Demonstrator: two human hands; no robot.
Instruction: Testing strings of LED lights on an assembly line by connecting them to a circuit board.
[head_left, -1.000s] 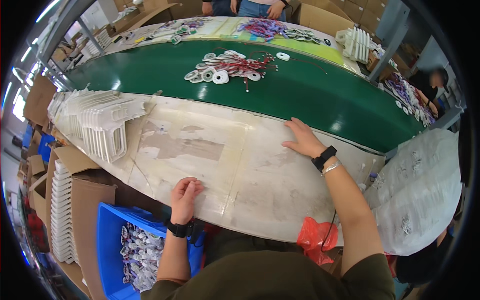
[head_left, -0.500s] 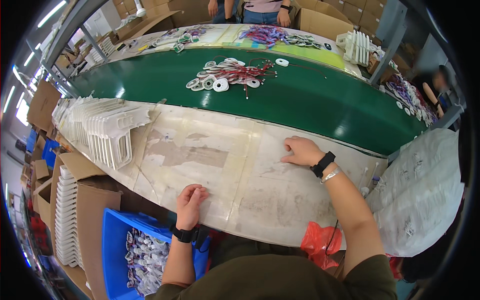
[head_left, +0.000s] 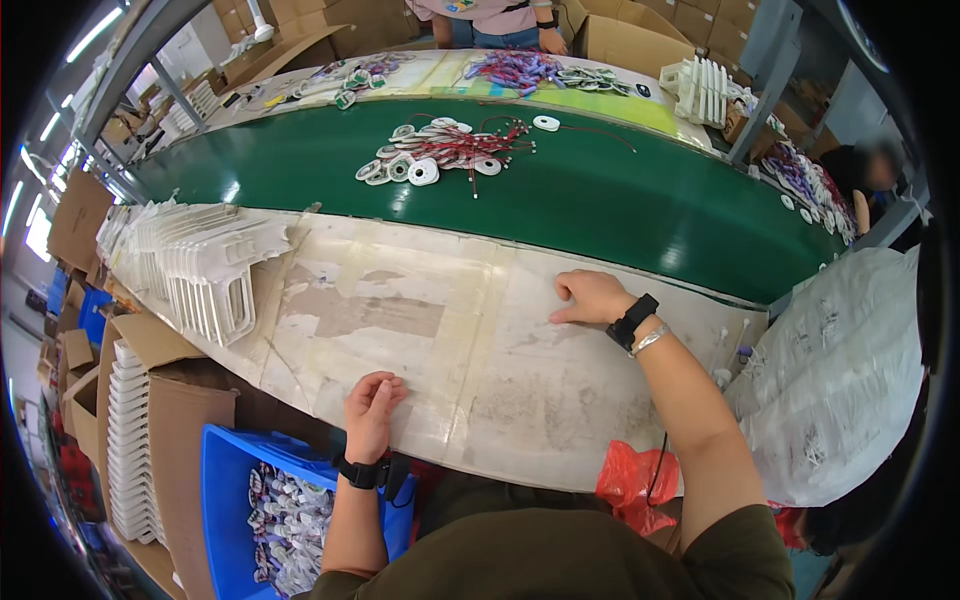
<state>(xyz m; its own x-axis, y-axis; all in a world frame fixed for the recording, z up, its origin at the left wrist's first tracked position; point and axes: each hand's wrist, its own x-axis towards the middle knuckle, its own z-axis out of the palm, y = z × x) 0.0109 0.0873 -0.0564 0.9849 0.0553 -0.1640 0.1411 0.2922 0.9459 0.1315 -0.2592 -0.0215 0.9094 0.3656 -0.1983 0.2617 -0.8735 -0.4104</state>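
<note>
My left hand [head_left: 372, 415] is held over the near edge of the pale worktable [head_left: 400, 355], thumb and fingers closed together with nothing showing in them. Farther right, my right hand [head_left: 592, 297] rests on or just above the tabletop, fingers bent, with a gap between thumb and forefinger; it looks empty. White plastic frames [head_left: 205, 270] stand stacked at the table's left end. Past the table, a heap of white round parts with red wires [head_left: 440, 150] lies on the green conveyor belt [head_left: 600, 210], with a single white part [head_left: 546, 123] beside it.
A blue bin [head_left: 225, 500] of small wrapped parts is at my lower left, beside a cardboard box [head_left: 185, 430] of stacked white trays. To my right bulges a large white plastic bag [head_left: 825, 385]; a red bag [head_left: 630, 480] is nearer. A co-worker [head_left: 500, 25] stands across the belt.
The whole view has shifted slightly left. Both my hands keep nearly the same pose and place over the table. The co-worker across the belt has shifted stance.
</note>
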